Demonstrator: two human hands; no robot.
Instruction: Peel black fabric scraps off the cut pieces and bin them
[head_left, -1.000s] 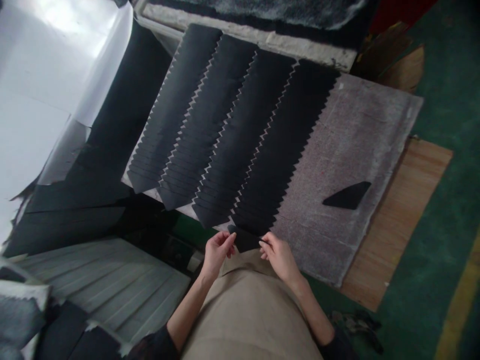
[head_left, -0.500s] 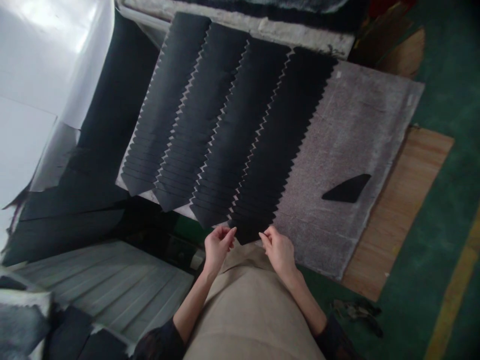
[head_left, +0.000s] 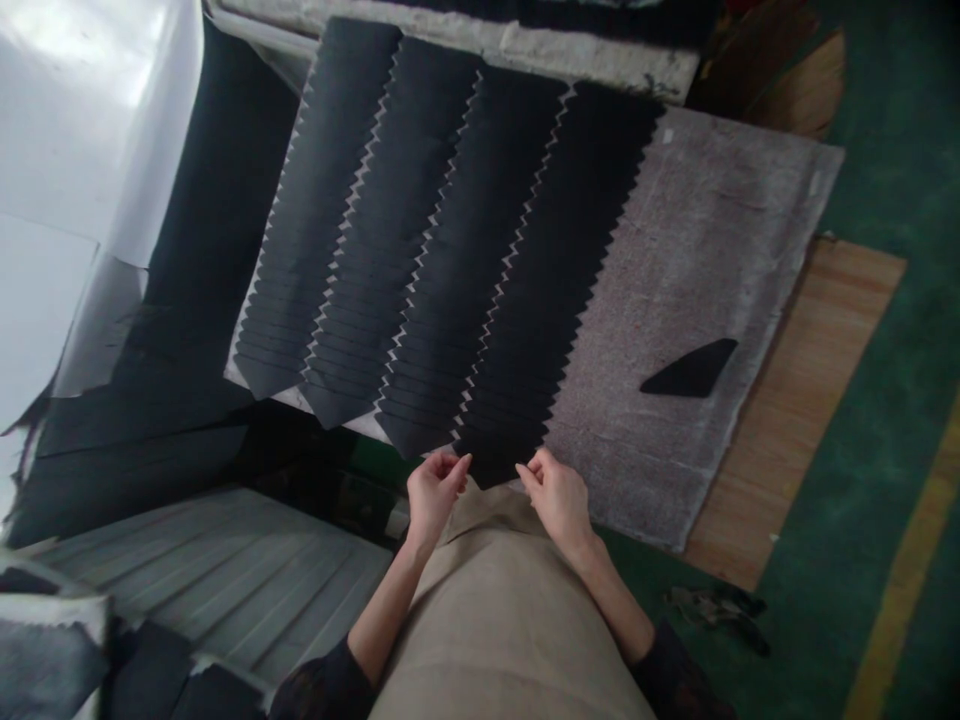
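Rows of overlapping dark pieces with pointed near ends and zigzag sides lie on a grey fuzzy sheet [head_left: 637, 300]. At the near end of the rightmost row [head_left: 540, 330], my left hand [head_left: 436, 492] is closed in a pinch at the left side of the lowest dark pointed piece [head_left: 491, 462]. My right hand [head_left: 556, 497] pinches at the same piece's right side. Its point faces my body between the two hands. More rows [head_left: 442, 250] extend to the left, with narrow zigzag gaps between them. Whether the piece is fabric or leather, I cannot tell.
A small dark curved offcut [head_left: 691, 370] lies on the grey sheet, right of the rows. A wooden board [head_left: 810, 400] juts out under the sheet. Left are pale sheets [head_left: 67, 150] and a grey slatted panel [head_left: 225, 570]. Dark scraps [head_left: 720, 612] lie on the green floor.
The view has shifted slightly, so the rows and sheet appear a little further left and up. Both hands keep the same pinch at the lowest piece.
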